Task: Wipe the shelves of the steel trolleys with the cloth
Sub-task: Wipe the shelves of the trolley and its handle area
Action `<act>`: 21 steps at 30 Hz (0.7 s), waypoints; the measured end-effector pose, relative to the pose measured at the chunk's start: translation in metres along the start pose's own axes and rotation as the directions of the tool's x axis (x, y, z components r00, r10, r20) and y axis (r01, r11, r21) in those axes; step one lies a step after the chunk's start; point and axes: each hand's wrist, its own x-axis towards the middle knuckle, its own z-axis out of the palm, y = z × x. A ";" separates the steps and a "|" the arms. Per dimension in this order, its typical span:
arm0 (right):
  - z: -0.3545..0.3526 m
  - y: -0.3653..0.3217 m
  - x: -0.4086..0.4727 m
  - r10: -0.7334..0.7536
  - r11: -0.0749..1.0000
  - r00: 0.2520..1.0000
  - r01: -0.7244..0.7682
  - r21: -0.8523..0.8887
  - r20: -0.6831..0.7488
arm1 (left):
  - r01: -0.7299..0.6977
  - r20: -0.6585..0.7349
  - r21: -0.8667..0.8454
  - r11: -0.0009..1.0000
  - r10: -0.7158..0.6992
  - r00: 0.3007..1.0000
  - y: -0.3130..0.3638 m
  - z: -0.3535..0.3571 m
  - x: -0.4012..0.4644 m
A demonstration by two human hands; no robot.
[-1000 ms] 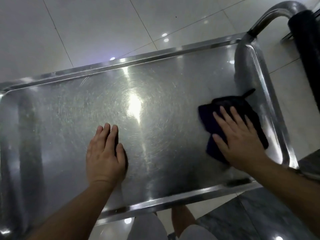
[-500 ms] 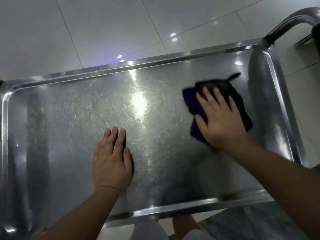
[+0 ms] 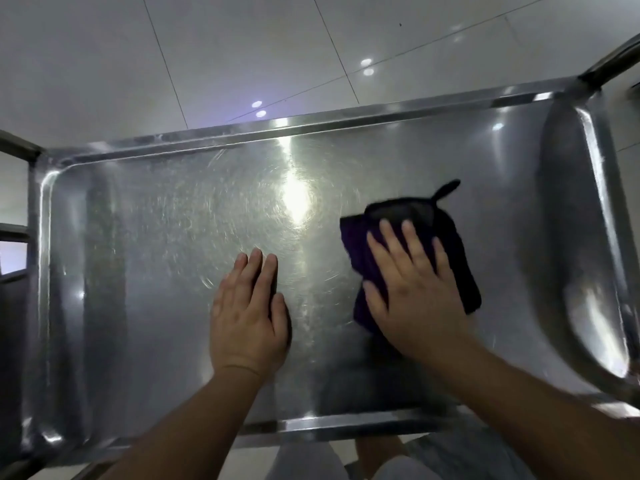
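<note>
Your right hand [image 3: 414, 292]: fingers straight, palm pressing the dark cloth [image 3: 450, 237] flat, right of the shelf's middle. Your left hand [image 3: 247, 315]: flat, fingers together, holding nothing, resting just beside it. Steel shelf [image 3: 145, 271]: scuffed, raised rim. Tiled floor [image 3: 242, 46]: beyond.

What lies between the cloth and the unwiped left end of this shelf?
Only the left hand, resting flat on the shelf just left of the cloth under the right hand. Beyond it, nothing visible.
</note>
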 end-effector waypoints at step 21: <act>-0.008 -0.065 0.150 0.063 0.998 0.997 -0.063 0.006 -0.035 | -0.027 -0.030 -0.002 1.000 0.027 0.999 -0.002 0.003 0.000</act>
